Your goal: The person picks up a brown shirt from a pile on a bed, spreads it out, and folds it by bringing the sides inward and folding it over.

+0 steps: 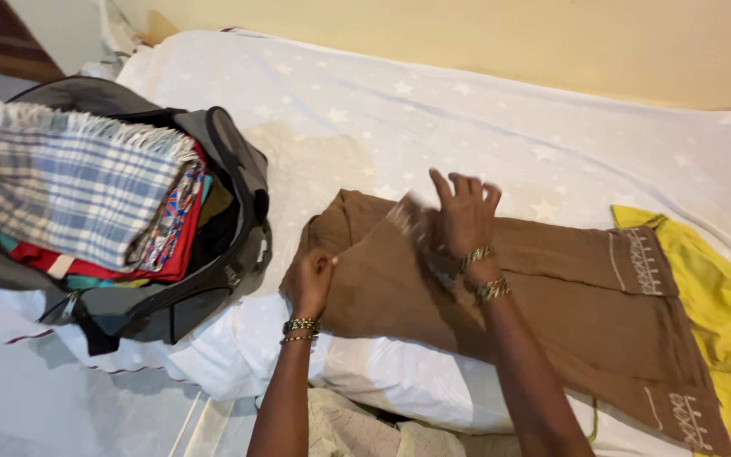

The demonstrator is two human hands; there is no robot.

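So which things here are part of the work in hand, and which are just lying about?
In hand:
left hand gripping the brown garment
right hand raised over its fold

Lying about:
yellow garment
grey bag holding folded clothes, plaid cloth on top
star-print white sheet

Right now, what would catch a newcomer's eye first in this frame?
The brown garment spread across the white bed, with the left hand gripping its edge and the right hand raised over it. At left, an open grey bag stuffed with folded clothes, a plaid cloth on top.
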